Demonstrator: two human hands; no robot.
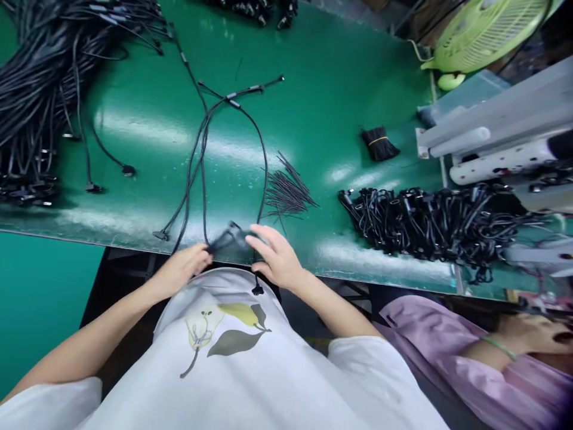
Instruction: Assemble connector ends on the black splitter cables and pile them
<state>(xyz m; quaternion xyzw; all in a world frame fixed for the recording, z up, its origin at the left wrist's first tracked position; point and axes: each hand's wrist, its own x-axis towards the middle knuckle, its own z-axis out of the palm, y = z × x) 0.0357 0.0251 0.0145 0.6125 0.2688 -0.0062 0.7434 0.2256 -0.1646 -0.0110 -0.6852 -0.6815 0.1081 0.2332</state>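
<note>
Both hands are at the near edge of the green counter (pixel 340 89), close to the body. The left hand (pixel 183 269) is curled, its fingertips closed on the folded part of a black cable (pixel 230 242). The right hand (pixel 277 260) lies over the fold's other side, fingers half spread. Motion blur leaves it unclear whether this hand grips or only presses.

The fold sits between the hands, touching both. The cable's strands run away from the hands across the counter, and one end hangs below the right hand, over the edge. Loose ties (pixel 286 191) lie just beyond the right hand. A pile of coiled cables (pixel 425 221) lies well to its right.
</note>
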